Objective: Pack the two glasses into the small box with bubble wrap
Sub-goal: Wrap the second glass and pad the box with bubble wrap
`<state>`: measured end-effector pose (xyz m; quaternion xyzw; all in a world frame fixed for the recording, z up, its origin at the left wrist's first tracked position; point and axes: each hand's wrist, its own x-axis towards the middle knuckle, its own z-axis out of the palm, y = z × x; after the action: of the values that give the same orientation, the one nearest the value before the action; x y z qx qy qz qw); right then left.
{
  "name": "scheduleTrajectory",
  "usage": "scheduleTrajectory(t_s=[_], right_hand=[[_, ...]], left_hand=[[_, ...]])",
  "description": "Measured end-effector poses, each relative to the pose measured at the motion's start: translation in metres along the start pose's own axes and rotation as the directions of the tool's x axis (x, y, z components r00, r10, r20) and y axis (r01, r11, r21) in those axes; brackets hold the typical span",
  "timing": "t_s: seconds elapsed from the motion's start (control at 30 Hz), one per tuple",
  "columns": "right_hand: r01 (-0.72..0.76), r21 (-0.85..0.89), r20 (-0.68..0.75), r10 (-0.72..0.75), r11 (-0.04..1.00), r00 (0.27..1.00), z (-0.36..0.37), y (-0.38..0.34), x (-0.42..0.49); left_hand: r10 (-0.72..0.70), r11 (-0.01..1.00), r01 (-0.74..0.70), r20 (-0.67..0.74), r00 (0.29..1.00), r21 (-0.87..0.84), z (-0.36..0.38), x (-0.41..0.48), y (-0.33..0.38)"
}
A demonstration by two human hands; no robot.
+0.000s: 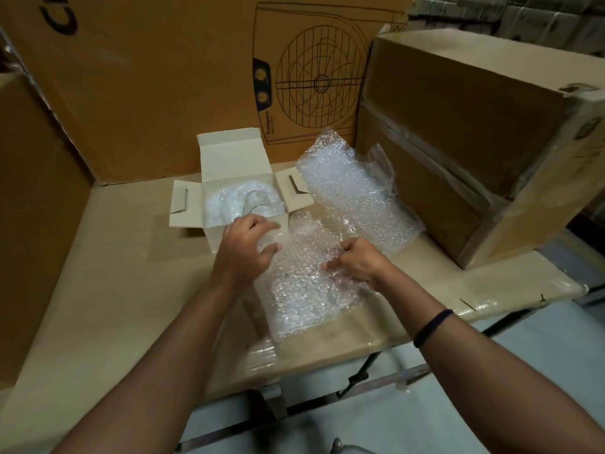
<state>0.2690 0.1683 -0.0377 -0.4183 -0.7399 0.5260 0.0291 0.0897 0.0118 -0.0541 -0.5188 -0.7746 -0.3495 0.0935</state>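
Note:
A small white box (214, 235) stands open on the cardboard-covered table, flaps spread. Inside it lies a glass wrapped in bubble wrap (244, 199). In front of the box a sheet of bubble wrap (301, 290) is bundled round something clear, probably the second glass, which is mostly hidden. My left hand (245, 250) curls round the bundle's left end beside the box. My right hand (357, 262) pinches the wrap at the bundle's right side.
Another loose bubble wrap sheet (353, 194) lies behind to the right. A big taped carton (474, 132) stands at the right, a fan-printed carton (203, 77) behind, another carton (29, 208) at the left. The table edge (376, 347) runs close below my hands.

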Motion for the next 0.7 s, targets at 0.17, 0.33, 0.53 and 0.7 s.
scheduleTrajectory(t_s=[0.17,0.33,0.53,0.7], right_hand=[[-0.003,-0.146,-0.137,-0.017,0.989,0.99,-0.029,0.01,0.017],[-0.05,-0.549,-0.304,-0.144,0.835,0.942,-0.031,0.026,0.025],[0.206,-0.807,-0.093,-0.463,0.554,0.881,-0.005,0.025,0.015],[0.305,-0.849,0.221,-0.233,0.432,0.947,0.016,0.05,0.026]], left_hand=[[-0.11,0.993,0.099,0.223,0.969,0.058,0.014,-0.043,-0.001],[-0.215,0.957,0.08,0.501,0.838,0.278,0.03,-0.045,-0.004],[-0.229,0.965,0.119,0.526,0.819,0.234,0.027,-0.044,-0.012],[-0.194,0.979,0.158,0.361,0.912,0.127,0.021,-0.043,-0.028]])
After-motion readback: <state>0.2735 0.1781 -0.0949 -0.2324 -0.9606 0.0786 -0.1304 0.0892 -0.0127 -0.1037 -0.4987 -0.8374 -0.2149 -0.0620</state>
